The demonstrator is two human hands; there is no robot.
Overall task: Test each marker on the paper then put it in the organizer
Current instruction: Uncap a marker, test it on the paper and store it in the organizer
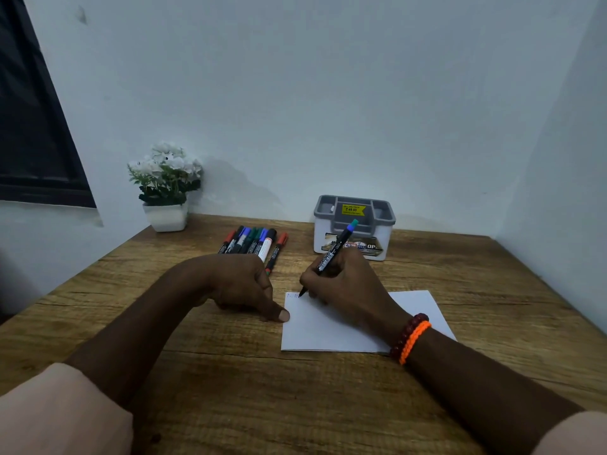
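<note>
**Marker tip on paper, top-left corner**

Marker [331, 256]: black barrel, teal end cap pointing up toward 1 o'clock, tip down on the paper [348, 326] at its far-left corner. Faint scribble visible just left of the tip.

Right hand [341, 284]: fingers curled round the marker barrel in a writing grip, heel of hand resting on the sheet. Two bracelets [410, 338] on the wrist, one dark red beads, one orange.

Left hand [243, 287]: at 9 o'clock of the paper, fingers curled under, thumb extended with its tip touching the sheet's left edge. Whether the curled fingers hold anything cannot be told.

Paper: white sheet, flat on the wooden table [230, 372], near centre.

Loose markers [254, 243]: a row lying side by side at 11 o'clock of the paper, beyond the left hand; red, blue, green and black caps seen. Nearest ends partly hidden by the left hand.

Organizer [354, 226]: at 12 o'clock of the paper, white box with grey compartmented top, yellow price sticker inside, label on front. Apart from the sheet.

Potted plant [166, 185]: white flowers, white pot, at 10 o'clock by the wall.
</note>
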